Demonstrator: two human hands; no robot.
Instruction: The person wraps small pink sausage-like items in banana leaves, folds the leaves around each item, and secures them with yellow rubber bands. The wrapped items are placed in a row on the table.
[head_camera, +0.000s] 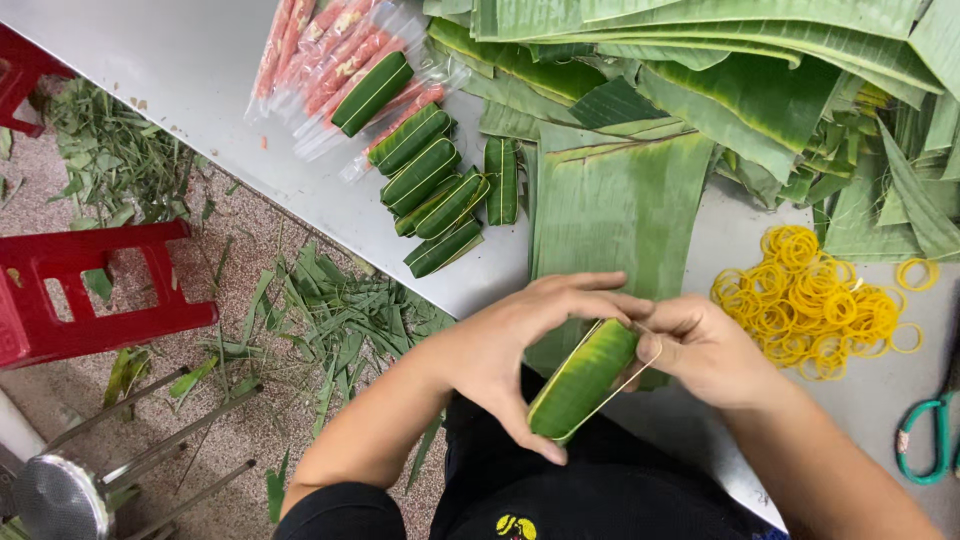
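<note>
Left hand (510, 345) grips leaf-wrapped roll (583, 379) — right hand (705, 350) stretches rubber band (640, 365).

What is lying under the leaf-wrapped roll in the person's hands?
Under the leaf-wrapped roll shows a flat banana leaf strip on the grey table, and dark clothing below. The left hand and right hand cover the rest.

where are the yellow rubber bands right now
The rubber bands lie in a heap on the grey table, right of the right hand, near the green-handled scissors.
</note>
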